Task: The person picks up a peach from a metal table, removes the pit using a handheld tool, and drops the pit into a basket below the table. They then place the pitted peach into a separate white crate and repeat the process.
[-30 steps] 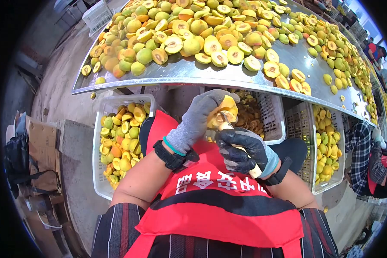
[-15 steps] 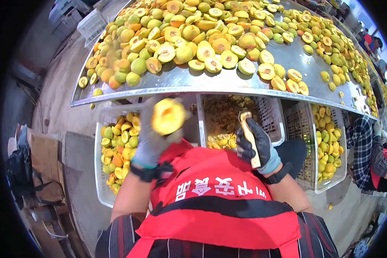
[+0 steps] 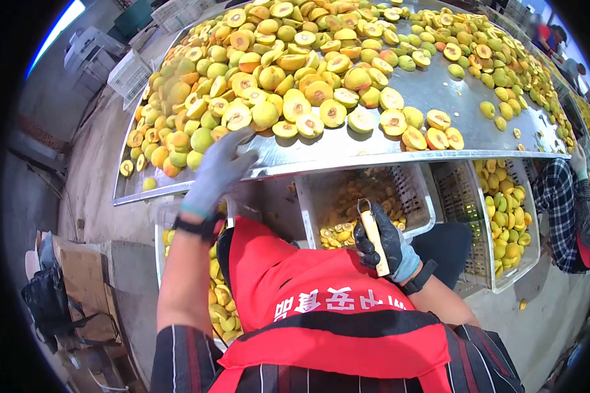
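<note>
My left hand (image 3: 221, 167), in a grey glove, reaches over the near edge of the metal table (image 3: 347, 159). Its fingers are apart and hold nothing; the tips are close to a heap of halved yellow-green peaches (image 3: 236, 117). In a dark-palmed glove, my right hand (image 3: 392, 241) is closed around a pitting tool (image 3: 372, 237) with a pale wooden handle and a small metal loop pointing up. That hand is above the near side of a white crate (image 3: 306, 216) with brown pits and pale scraps inside.
Under the table at right is a crate (image 3: 498, 287) of peach halves. Another crate (image 3: 158, 252) is partly hidden by my left arm. A co-worker in a checked sleeve (image 3: 552, 209) sits at far right. Cardboard (image 3: 85, 278) stands on the left.
The peach half is gone from my left hand, which has moved up to the table and opened. My right hand has lowered slightly, still holding the pitting tool. The view has shifted.
</note>
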